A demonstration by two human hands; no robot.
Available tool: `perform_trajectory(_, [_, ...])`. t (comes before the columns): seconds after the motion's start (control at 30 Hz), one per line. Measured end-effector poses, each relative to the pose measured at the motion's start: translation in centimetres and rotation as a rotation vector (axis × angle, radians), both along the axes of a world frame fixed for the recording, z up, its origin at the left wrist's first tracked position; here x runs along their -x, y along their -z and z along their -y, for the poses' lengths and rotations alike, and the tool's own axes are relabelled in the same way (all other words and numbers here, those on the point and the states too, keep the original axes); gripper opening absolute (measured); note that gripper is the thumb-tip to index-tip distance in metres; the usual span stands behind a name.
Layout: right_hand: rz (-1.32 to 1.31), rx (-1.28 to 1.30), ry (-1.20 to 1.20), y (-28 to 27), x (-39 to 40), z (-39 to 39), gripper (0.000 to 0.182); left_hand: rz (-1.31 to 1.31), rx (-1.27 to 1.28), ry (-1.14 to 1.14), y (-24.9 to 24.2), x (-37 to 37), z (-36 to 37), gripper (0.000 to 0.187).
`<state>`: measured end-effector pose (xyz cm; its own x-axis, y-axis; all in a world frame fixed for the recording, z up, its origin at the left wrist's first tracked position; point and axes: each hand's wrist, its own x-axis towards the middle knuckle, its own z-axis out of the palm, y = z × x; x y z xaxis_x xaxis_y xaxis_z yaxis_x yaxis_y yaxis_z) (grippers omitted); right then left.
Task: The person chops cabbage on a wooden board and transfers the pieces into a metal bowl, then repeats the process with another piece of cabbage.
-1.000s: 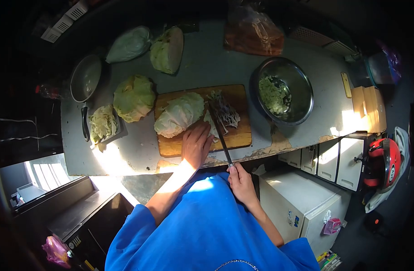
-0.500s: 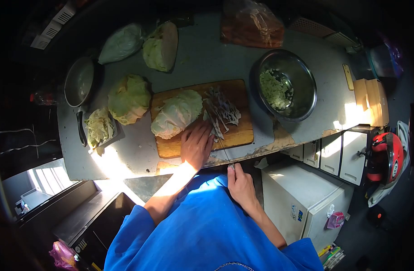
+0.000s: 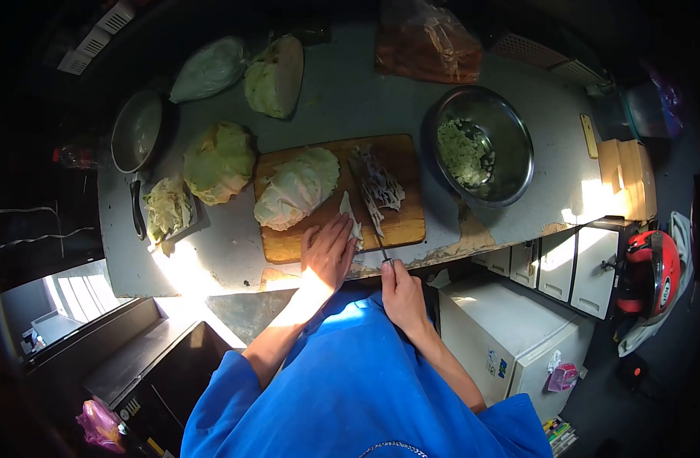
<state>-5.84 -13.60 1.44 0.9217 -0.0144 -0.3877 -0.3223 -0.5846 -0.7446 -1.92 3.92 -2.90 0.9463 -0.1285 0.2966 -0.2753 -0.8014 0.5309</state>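
Note:
My left hand lies on the front of the wooden cutting board, fingers stretched out, fingertips against a pale piece of cabbage leaf. Closed around the handle of a knife, my right hand is at the table's front edge. The blade points away from me over the board, between the leaf piece and a heap of shredded cabbage. A larger cut chunk of cabbage rests on the board's left half, just beyond my left hand.
Right of the board stands a steel bowl with chopped cabbage. On the left are a cabbage head, leaf scraps and a frying pan. Behind lie a halved cabbage, a bagged one and a plastic bag of orange-red contents.
My left hand has slid slightly left and its fingers are more spread. The knife has moved a little away from me, its blade now next to the shredded heap.

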Motion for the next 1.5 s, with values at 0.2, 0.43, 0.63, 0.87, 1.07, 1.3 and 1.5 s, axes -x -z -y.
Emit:
perform_trajectory(0.2, [-0.013, -0.048, 0.013, -2.0, 0.6, 0.8, 0.029, -0.017, -0.017, -0.025, 0.1, -1.2, 0.5, 0.037])
perform_trajectory(0.43, [-0.086, -0.056, -0.001, -1.9, 1.5, 0.4, 0.028, 0.003, 0.016, 0.005, 1.0, -2.2, 0.3, 0.035])
perform_trajectory(0.63, [-0.115, -0.062, 0.0, -2.0, 1.8, 0.0, 0.029, -0.009, 0.085, 0.017, 1.7, -2.4, 0.2, 0.033])
perform_trajectory(0.87, [-0.093, 0.045, 0.011, -1.1, 2.2, -1.3, 0.031, 0.01, 0.093, 0.058, 1.3, -2.7, 0.1, 0.033])
perform_trajectory(1.07, [-0.062, 0.179, -0.015, -0.2, 2.0, -2.0, 0.033, 0.021, 0.048, 0.122, 1.5, -2.9, -0.4, 0.03])
perform_trajectory(1.3, [0.029, 0.095, 0.021, 1.2, -0.7, -3.1, 0.033, 0.026, 0.04, 0.158, 1.3, -1.9, -0.8, 0.029])
perform_trajectory(1.5, [0.101, -0.051, 0.094, 0.0, -0.9, -1.9, 0.031, 0.038, 0.086, 0.124, 1.8, -1.5, -0.6, 0.029])
